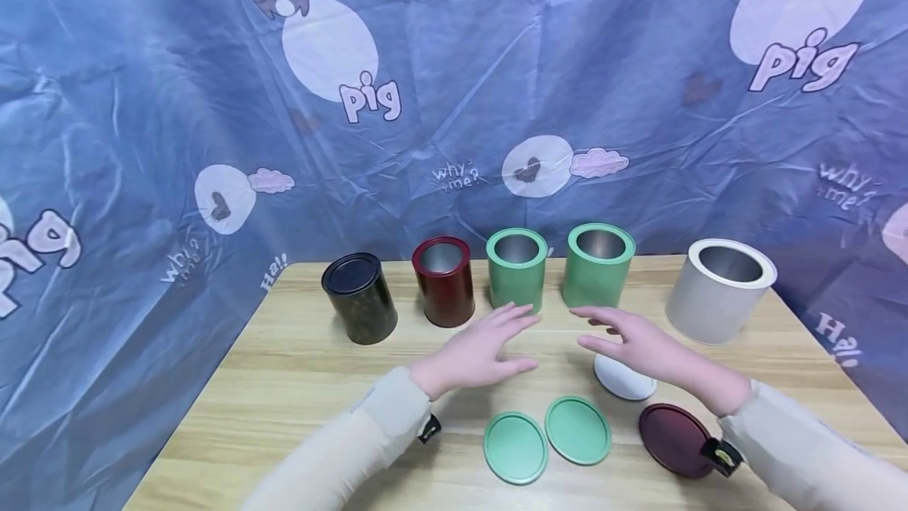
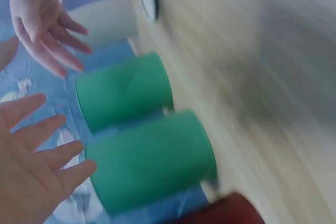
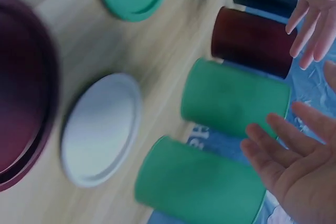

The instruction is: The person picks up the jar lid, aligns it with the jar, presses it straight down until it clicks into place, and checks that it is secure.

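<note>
My left hand [image 1: 477, 353] hovers over the middle of the table with its fingers extended and nothing in it. To its right, my right hand [image 1: 641, 343] is also raised, fingers loosely bent, holding nothing. Beyond the hands stand two open green cans, a smaller one [image 1: 516, 278] nearest the left fingertips and a larger one [image 1: 597, 282] behind the right fingers. Two green lids [image 1: 515, 448] [image 1: 578, 430] lie on the table between the forearms. A white lid [image 1: 624, 378], partly covered by the right hand in the head view, and a dark red lid [image 1: 674, 440] lie at right.
An open dark red can [image 1: 447, 294] and a black can [image 1: 365, 310] with its lid on stand at the left of the row. At the right end stands an open white can [image 1: 709, 310]. A blue printed cloth [image 1: 454, 61] hangs behind the wooden table [image 1: 284, 400].
</note>
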A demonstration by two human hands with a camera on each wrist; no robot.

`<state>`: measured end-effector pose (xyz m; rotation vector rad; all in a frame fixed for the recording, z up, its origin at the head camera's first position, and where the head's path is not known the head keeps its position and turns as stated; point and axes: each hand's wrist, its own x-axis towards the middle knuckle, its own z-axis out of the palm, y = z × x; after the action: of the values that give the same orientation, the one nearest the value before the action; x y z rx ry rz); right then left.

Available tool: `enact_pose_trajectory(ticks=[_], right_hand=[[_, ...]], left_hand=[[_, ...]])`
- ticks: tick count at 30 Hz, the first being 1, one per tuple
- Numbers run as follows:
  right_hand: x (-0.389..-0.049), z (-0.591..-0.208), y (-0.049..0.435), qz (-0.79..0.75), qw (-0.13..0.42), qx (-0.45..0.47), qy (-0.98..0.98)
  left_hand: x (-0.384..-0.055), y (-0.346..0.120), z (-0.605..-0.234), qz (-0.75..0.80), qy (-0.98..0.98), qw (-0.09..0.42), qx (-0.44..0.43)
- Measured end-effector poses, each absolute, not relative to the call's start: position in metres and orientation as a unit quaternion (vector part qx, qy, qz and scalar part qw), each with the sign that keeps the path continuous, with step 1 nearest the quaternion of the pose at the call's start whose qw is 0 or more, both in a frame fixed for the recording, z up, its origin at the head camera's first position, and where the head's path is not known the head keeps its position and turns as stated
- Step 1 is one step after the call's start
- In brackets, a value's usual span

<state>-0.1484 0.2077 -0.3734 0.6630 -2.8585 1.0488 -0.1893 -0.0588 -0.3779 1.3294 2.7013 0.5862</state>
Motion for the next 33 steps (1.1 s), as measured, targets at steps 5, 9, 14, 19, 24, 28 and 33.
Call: enact_pose_trajectory(ticks=[5,9,14,19,24,28,33], right_hand=[[-0.135,-0.382,0.226,0.315,0.038,0.22,-0.923],[-0.125,-0.393,0.24,0.281,0.087,0.242,-0.925],[-0.115,-0.409,0.266,0.264,0.146,0.281,-0.911],[-0.105,-0.424,0.286,0.256,0.171,0.292,-0.905],[-0.099,-0.431,0.295,0.239,0.192,0.315,-0.898],[-0.097,-0.435,0.3,0.244,0.193,0.331,-0.891],[-0.093,-0.444,0.309,0.242,0.192,0.348,-0.885]], left_hand=[[-0.182,-0.033,-0.389,0.148,0.882,0.017,0.446],[-0.177,-0.018,-0.399,0.129,0.884,0.012,0.45],[-0.167,0.006,-0.408,0.115,0.885,0.021,0.451],[-0.156,0.026,-0.414,0.081,0.888,0.019,0.452],[-0.148,0.038,-0.417,0.061,0.89,0.029,0.451],[-0.143,0.049,-0.42,0.037,0.889,0.022,0.456],[-0.136,0.061,-0.425,-0.001,0.886,0.007,0.463]])
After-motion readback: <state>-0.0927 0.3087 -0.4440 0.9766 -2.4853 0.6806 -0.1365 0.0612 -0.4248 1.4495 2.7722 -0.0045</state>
